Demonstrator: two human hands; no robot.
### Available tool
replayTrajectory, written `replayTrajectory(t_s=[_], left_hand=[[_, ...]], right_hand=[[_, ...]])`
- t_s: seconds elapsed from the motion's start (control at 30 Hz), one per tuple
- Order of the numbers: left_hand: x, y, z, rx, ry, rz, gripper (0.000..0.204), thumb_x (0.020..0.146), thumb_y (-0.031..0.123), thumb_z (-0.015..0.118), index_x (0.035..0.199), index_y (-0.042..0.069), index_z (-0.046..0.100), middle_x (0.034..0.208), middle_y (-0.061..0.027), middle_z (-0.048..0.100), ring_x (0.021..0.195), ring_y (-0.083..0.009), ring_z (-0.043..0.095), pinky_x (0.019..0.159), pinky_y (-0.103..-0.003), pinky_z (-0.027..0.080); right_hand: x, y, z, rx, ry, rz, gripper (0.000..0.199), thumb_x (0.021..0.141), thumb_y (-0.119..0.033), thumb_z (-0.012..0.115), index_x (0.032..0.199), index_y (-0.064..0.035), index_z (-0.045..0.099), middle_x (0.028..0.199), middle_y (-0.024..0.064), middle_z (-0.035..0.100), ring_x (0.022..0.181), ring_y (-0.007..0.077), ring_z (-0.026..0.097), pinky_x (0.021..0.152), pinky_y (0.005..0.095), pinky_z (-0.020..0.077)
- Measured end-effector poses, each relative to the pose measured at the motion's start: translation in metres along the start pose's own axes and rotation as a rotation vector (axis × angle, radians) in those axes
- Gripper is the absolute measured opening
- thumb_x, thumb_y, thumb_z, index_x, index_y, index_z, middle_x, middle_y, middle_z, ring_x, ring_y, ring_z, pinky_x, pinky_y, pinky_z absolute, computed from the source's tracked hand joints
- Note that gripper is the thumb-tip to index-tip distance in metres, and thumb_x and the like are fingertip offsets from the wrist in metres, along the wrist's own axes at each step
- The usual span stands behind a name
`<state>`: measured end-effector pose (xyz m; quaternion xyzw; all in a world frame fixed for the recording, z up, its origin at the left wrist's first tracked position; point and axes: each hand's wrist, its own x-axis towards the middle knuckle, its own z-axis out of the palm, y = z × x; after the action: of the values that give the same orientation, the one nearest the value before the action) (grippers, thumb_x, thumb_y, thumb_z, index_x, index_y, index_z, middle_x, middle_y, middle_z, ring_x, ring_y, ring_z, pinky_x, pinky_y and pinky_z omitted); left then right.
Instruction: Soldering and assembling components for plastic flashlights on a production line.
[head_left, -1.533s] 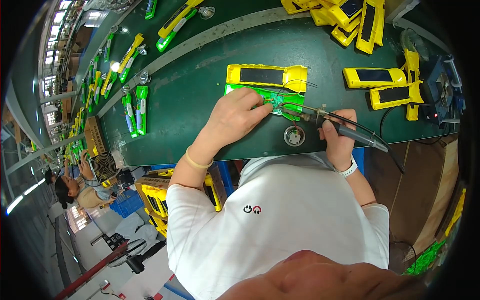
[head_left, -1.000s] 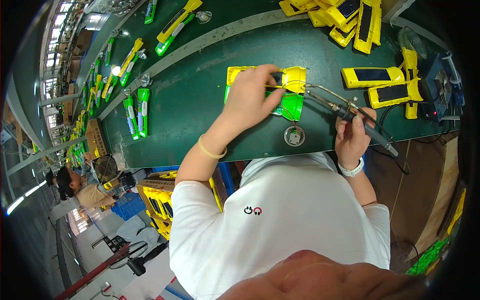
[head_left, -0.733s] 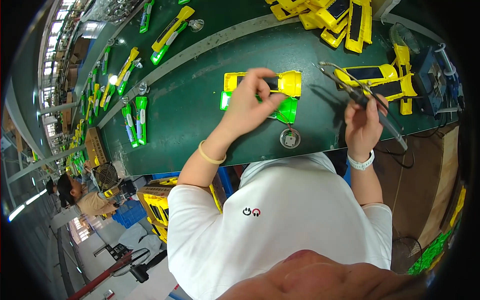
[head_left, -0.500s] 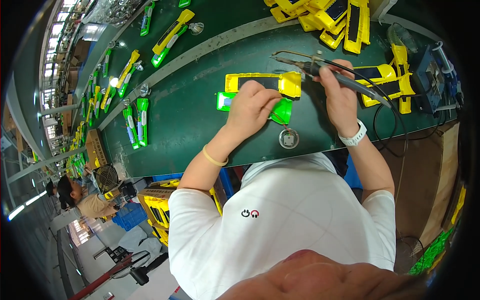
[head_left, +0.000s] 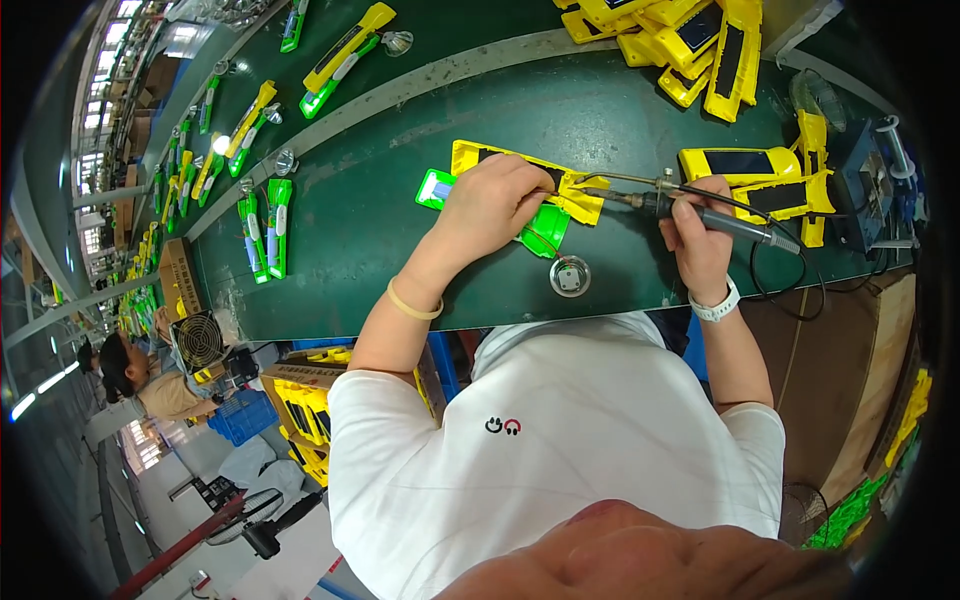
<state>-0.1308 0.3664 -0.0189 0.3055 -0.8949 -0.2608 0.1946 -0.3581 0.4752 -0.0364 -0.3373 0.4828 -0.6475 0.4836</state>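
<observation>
On the green work surface (head_left: 400, 240) close to the person's chest, the left hand (head_left: 490, 205) presses down on a yellow plastic casing (head_left: 570, 185) with a green plastic part (head_left: 545, 232) beneath it, fingers curled over both; most of the casing is hidden under that hand. The right hand (head_left: 695, 235) grasps a soldering iron (head_left: 720, 222) by its dark handle, the thin metal tip pointing left to the casing's right end, where fine wires show. Whether the tip touches the casing is hard to tell. A black cable runs off from the handle toward a blue box (head_left: 865, 185) at the right edge, partly cut off by the dark rim. A small round metal fitting (head_left: 569, 276) sits in the surface just below the green part. Under the bench edge, a box (head_left: 300, 410) holds more yellow casings, half hidden by the left arm. A loose pile of yellow casings (head_left: 680, 40) with dark rectangular panels lies at the far side, and two more (head_left: 770, 170) lie just beyond the right hand.
</observation>
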Motion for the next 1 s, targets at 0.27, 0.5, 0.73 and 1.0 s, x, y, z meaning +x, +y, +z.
replayTrajectory(t_s=[0.27, 0.5, 0.73, 1.0], left_hand=[[0.005, 0.003, -0.003, 0.001, -0.083, -0.059, 0.006, 0.071, 0.006, 0.063, 0.078, 0.005, 0.063, 0.074, -0.0090, 0.057, 0.073, -0.0274, 0.058, 0.066, -0.037, 0.048], [0.006, 0.004, -0.001, -0.016, -0.046, -0.059, 0.005, 0.072, 0.005, 0.063, 0.076, 0.004, 0.062, 0.072, -0.0097, 0.057, 0.072, -0.0276, 0.057, 0.065, -0.037, 0.048], [0.005, 0.005, -0.002, 0.010, -0.059, -0.089, 0.007, 0.072, 0.006, 0.063, 0.079, 0.005, 0.062, 0.075, -0.0098, 0.058, 0.072, -0.0280, 0.058, 0.064, -0.036, 0.048], [0.003, 0.003, 0.001, -0.024, 0.002, -0.054, 0.004, 0.072, 0.005, 0.062, 0.075, 0.002, 0.061, 0.071, -0.0114, 0.057, 0.071, -0.0290, 0.057, 0.065, -0.038, 0.047]], right_hand=[[0.002, 0.011, -0.001, -0.182, -0.125, -0.007, 0.021, 0.083, -0.010, 0.063, 0.089, -0.0050, 0.044, 0.074, 0.0008, 0.050, 0.061, 0.0048, 0.043, 0.053, 0.0192, 0.0347], [0.006, 0.013, -0.002, -0.270, -0.164, 0.027, 0.022, 0.081, -0.010, 0.065, 0.088, -0.0039, 0.045, 0.075, 0.0002, 0.049, 0.066, 0.0058, 0.042, 0.058, 0.0213, 0.0358], [0.003, 0.011, 0.001, -0.292, -0.157, -0.011, 0.022, 0.083, -0.009, 0.064, 0.091, -0.0038, 0.044, 0.075, 0.0024, 0.050, 0.064, 0.0066, 0.045, 0.056, 0.0210, 0.0375], [-0.005, -0.002, 0.004, -0.013, -0.066, -0.079, 0.022, 0.090, -0.008, 0.054, 0.101, -0.0035, 0.036, 0.082, 0.0136, 0.058, 0.061, 0.0158, 0.060, 0.053, 0.0230, 0.0463]])
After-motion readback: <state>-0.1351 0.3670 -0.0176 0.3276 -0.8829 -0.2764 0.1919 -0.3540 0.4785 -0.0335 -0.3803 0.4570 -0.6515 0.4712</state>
